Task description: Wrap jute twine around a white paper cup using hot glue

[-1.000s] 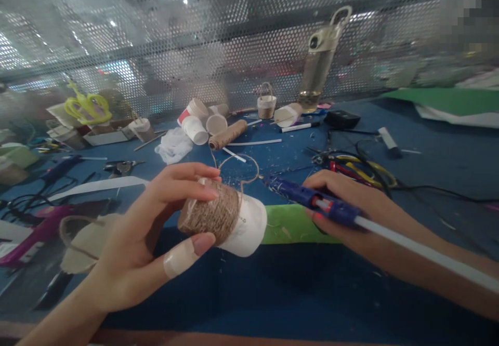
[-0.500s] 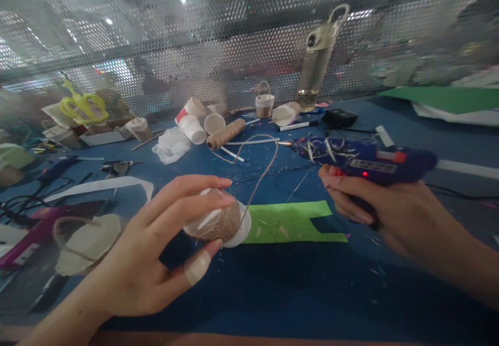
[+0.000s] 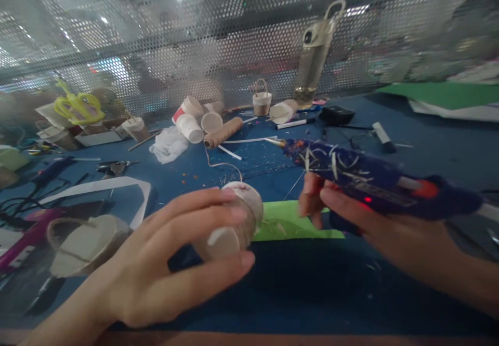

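Observation:
My left hand (image 3: 167, 252) is closed round a small white paper cup (image 3: 224, 243) partly wrapped in twine, its fingers over the top and the thumb below. A strand of twine (image 3: 224, 164) runs from the cup back to a brown twine roll (image 3: 223, 132). In my right hand (image 3: 351, 211) is a blue hot glue gun (image 3: 351, 172) with a glowing red light. Strings of dried glue cling to its front, and its nozzle points left, above and apart from the cup. Under and beside the cup lies a bright green paper strip (image 3: 288, 221).
Paper cups (image 3: 189, 128), crumpled white plastic (image 3: 169, 144), a small twine basket (image 3: 261, 99) and a water bottle (image 3: 312, 60) stand along the back. On the left are a lidded twine basket (image 3: 88, 242), a magenta glue gun (image 3: 35, 231) and a yellow crown (image 3: 79, 108).
The cup has turned in my left hand, so its rim now faces up and away and its small end towards me. My right hand has tilted the glue gun and brought it slightly closer.

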### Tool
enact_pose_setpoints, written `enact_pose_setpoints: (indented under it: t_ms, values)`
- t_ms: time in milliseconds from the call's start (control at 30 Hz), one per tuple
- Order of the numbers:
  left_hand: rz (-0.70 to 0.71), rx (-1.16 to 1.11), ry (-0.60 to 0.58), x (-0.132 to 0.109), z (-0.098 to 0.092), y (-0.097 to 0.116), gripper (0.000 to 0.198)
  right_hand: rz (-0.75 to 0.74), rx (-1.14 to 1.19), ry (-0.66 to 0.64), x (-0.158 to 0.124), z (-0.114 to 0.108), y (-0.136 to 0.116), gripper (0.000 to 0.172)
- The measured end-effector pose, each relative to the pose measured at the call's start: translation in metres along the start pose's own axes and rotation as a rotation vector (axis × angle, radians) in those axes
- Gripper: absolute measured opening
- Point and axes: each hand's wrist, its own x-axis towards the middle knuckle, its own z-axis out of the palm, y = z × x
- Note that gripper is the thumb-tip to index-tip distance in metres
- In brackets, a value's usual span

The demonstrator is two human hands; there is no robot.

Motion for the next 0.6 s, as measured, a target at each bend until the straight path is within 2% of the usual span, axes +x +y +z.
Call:
enact_pose_setpoints:
  t_ms: [67,100,167,233,300,367,400,467,600]
  values:
    - [0.089,0.027,0.021,-0.002,0.002,0.002,0.026,-0.048,0.009,-0.028,-0.001,0.004,0.002,0.020]
    - [0.150,0.058,-0.026,-0.003,0.002,0.003,0.027,-0.056,0.017,-0.047,-0.001,0.005,0.004,0.021]
    - [0.226,0.070,-0.064,-0.005,0.003,0.005,0.023,-0.053,0.046,-0.126,0.000,0.005,0.007,0.027]
    - [0.273,0.057,-0.052,-0.008,0.003,0.008,0.017,-0.059,0.045,-0.220,0.000,0.004,0.010,0.033]
    - [0.260,0.054,-0.041,-0.009,0.004,0.010,0.017,-0.081,0.002,-0.251,0.001,0.002,0.011,0.031]
    - [0.120,0.061,-0.071,-0.009,0.004,0.012,0.019,-0.112,-0.035,-0.221,0.001,0.001,0.011,0.022]
    - [0.110,0.054,-0.056,-0.008,0.004,0.011,0.021,-0.119,-0.027,-0.207,0.001,0.001,0.011,0.019]
    - [0.255,0.040,-0.035,-0.006,0.004,0.010,0.024,-0.093,0.058,-0.207,0.001,0.002,0.010,0.019]
    - [0.249,0.042,-0.063,-0.005,0.005,0.006,0.027,0.046,0.315,-0.280,0.002,0.006,0.011,0.022]
